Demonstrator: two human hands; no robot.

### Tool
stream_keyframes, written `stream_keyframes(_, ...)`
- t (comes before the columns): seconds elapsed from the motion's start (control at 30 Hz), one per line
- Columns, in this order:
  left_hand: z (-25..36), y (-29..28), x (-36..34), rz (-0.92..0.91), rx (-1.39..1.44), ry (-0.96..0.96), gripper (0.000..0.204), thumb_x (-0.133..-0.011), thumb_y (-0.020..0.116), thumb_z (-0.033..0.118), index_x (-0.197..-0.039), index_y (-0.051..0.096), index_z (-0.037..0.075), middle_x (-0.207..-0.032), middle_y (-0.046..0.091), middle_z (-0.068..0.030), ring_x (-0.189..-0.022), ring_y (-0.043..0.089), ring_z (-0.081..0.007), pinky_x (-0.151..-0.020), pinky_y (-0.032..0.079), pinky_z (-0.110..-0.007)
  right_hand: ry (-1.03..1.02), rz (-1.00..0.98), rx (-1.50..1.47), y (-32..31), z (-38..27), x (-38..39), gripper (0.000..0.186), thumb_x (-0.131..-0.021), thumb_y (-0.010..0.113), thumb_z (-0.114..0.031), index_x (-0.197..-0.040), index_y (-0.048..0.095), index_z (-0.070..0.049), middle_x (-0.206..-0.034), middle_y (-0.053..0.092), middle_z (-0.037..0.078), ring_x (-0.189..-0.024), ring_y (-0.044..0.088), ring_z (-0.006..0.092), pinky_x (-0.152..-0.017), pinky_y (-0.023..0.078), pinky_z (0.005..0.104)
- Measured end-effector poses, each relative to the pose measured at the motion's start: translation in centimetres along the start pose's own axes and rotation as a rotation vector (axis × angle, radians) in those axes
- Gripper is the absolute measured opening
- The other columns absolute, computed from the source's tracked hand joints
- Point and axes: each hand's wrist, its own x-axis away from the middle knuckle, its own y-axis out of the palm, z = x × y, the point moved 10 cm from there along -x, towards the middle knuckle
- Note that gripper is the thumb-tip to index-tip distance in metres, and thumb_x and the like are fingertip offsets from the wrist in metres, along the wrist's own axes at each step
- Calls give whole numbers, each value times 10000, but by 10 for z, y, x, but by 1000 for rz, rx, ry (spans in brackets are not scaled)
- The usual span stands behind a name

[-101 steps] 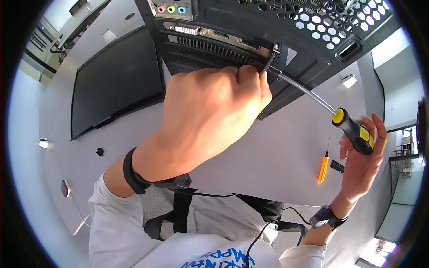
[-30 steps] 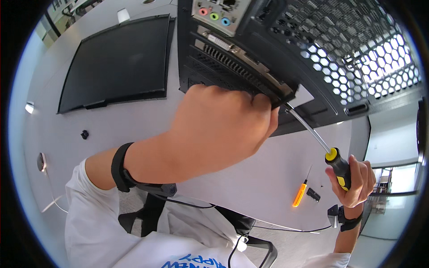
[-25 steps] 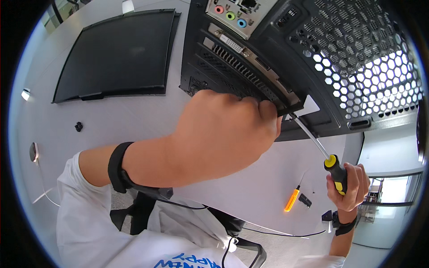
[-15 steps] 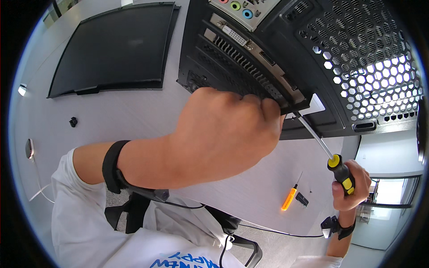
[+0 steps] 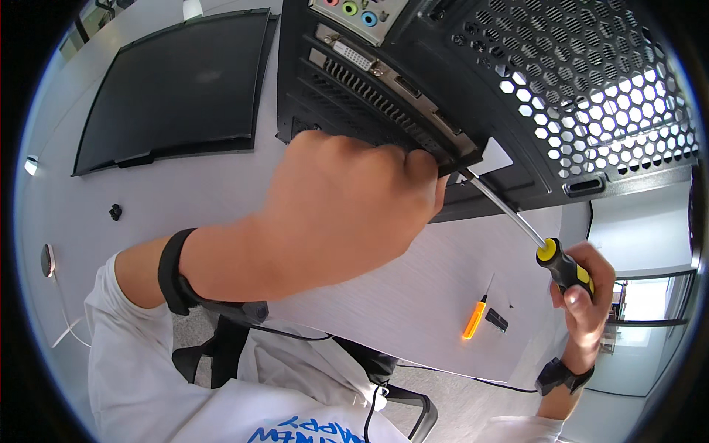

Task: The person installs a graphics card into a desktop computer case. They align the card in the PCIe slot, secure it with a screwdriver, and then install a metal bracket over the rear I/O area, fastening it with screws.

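My right hand [image 5: 587, 284] grips a screwdriver [image 5: 563, 267] by its black and yellow handle. The silver shaft runs up and left to the lower end of a metal expansion-card bracket [image 5: 413, 103] on the back of a black computer case [image 5: 509, 159]. Its tip lies at that bracket's end, partly hidden. Closed against the case's lower edge, right beside the tip, is my left hand [image 5: 354, 207]. Its fingers curl out of sight, so what they hold cannot be made out.
A black side panel [image 5: 177, 88] lies on the table [image 5: 354, 332] at the far left. Nearby are a small black thumbscrew [image 5: 115, 212] and a white-cabled device [image 5: 48, 260]. Front right lie an orange screwdriver [image 5: 475, 320] and a small black piece [image 5: 497, 320]. A chair [image 5: 413, 406] stands below.
The case and my left hand sit farther left and slightly higher in the picture. My right hand has rolled on the handle, its thumb shifting and the yellow patches turning with it.
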Motion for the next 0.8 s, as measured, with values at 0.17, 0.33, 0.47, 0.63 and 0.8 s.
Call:
stream_keyframes(0.17,3,-1,-3,16,0,31,244,-859,730,109,-682,566,73,-522,538,-39,-385,521,-228,-369,381,-337,-584,252,672,13,-56,40,640,-756,907,-434,-1137,590,-30,-879,642,94,-645,625,182,-533,487,257)
stream_keyframes(0.33,3,-3,-3,28,-4,61,251,-861,729,97,-678,562,65,-532,550,-49,-401,536,-237,-372,385,-338,-834,469,1103,42,-65,63,493,-894,792,-375,-1222,602,-59,-814,650,100,-616,623,223,-481,480,263)
stream_keyframes(0.47,5,-4,-2,52,-20,87,262,-868,732,107,-679,557,61,-539,559,-50,-403,538,-232,-372,385,-337,-886,430,1042,52,-57,56,458,-837,828,-229,-1183,594,-42,-766,632,86,-561,607,199,-469,477,249)
stream_keyframes(0.63,7,-3,2,59,-98,58,277,-882,732,121,-681,549,67,-538,557,-37,-390,525,-210,-365,373,-324,-883,379,926,39,-53,38,469,-727,801,-33,-1146,589,-51,-715,623,93,-545,617,186,-467,465,239)
stream_keyframes(0.8,10,-2,2,49,-144,39,295,-891,737,135,-678,541,79,-523,536,-14,-364,496,-177,-350,332,-309,-739,318,768,28,-53,29,425,-678,796,-1,-1040,587,-73,-691,630,65,-531,622,168,-492,449,225)
